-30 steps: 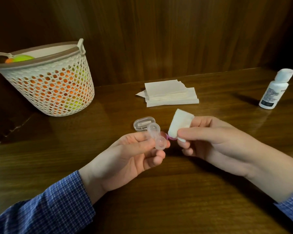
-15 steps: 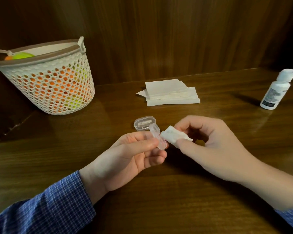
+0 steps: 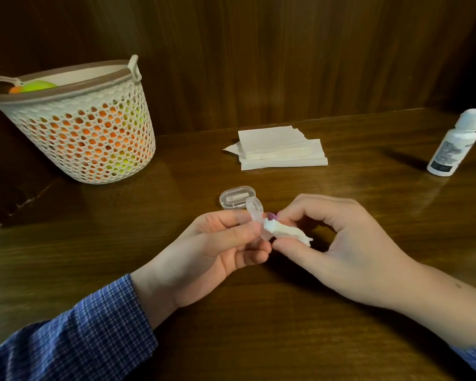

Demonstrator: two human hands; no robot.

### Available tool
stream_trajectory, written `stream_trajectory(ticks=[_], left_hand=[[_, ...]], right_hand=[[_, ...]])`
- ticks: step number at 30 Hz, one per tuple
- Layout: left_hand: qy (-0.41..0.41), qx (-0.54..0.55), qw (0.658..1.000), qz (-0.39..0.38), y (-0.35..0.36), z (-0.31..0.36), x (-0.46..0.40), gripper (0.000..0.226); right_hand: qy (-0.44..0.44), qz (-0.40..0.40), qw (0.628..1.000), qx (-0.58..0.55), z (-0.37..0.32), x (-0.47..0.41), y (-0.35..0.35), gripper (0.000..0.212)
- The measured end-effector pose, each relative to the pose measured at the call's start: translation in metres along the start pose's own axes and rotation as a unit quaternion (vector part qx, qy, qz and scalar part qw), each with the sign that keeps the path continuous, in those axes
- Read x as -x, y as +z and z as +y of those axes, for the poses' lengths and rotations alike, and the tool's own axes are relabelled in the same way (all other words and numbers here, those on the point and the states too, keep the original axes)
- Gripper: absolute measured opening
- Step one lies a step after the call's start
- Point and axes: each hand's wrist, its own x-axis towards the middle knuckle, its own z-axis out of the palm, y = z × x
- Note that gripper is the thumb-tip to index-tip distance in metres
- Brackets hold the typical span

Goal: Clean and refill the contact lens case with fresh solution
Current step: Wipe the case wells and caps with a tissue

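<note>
- Since a second ago, your right hand has turned over and the tissue, which stood up as a folded flap, is now twisted into a small wad with its tip pushed against the contact lens case.
- Your left hand pinches the case between thumb and fingertips, held above the table in front of you; your right thumb and forefinger pinch the wad.
- The case is clear, thin, glossy plastic with rounded cups and a purple part showing behind; it looks slippery, so a hard push from the wad could pop it out of your pinch.
- The tissue is soft and fibrous; I judge it may shed lint or tear inside the cup if you twist it wet.
- A clear oval lid lies just behind the case.
- The solution bottle, white and smooth, stands well apart at far right, with folded tissues between.
</note>
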Motion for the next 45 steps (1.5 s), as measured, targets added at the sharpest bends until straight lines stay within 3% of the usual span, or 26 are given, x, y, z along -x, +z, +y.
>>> stream_trajectory(ticks=[6, 10, 21, 26, 29, 34, 36, 38, 40, 42, 45], left_hand=[[0.002, -0.006, 1.000, 0.003, -0.001, -0.001, 0.000, 0.031], [0.005, -0.013, 1.000, -0.002, -0.001, -0.001, 0.000, 0.033], [0.051, -0.122, 0.990, 0.054, -0.001, -0.009, 0.003, 0.024], [0.081, -0.204, 0.972, 0.078, 0.006, -0.007, 0.003, 0.025], [0.116, -0.284, 0.945, 0.111, 0.010, -0.007, 0.004, 0.035], [0.200, -0.340, 0.910, 0.127, 0.013, -0.006, 0.006, 0.035], [0.251, -0.377, 0.880, 0.142, 0.015, -0.007, 0.007, 0.034], [0.309, -0.440, 0.828, 0.160, 0.017, -0.007, 0.007, 0.030], [0.347, -0.483, 0.786, 0.167, 0.018, -0.006, 0.007, 0.026], [0.363, -0.508, 0.762, 0.169, 0.017, -0.006, 0.007, 0.025], [0.367, -0.505, 0.765, 0.162, 0.018, -0.007, 0.006, 0.027]], right_hand=[[-0.066, 0.014, 0.997, 0.036, 0.004, 0.001, 0.002, 0.025], [-0.063, 0.020, 0.997, 0.033, 0.005, 0.002, 0.003, 0.023], [0.073, -0.076, 0.994, -0.025, -0.002, 0.002, 0.005, 0.018], [0.174, -0.117, 0.972, -0.105, -0.004, -0.003, 0.001, 0.015], [0.237, -0.119, 0.937, -0.226, -0.003, -0.005, 0.000, 0.015], [0.376, -0.095, 0.788, -0.479, -0.003, -0.011, 0.002, 0.017], [0.397, -0.084, 0.741, -0.536, -0.004, -0.012, 0.002, 0.021], [0.402, -0.076, 0.714, -0.568, -0.005, -0.013, 0.003, 0.026], [0.395, -0.082, 0.723, -0.562, -0.006, -0.013, 0.003, 0.021], [0.381, -0.090, 0.753, -0.529, -0.007, -0.014, 0.002, 0.017], [0.347, -0.088, 0.815, -0.456, -0.009, -0.014, 0.001, 0.025]])
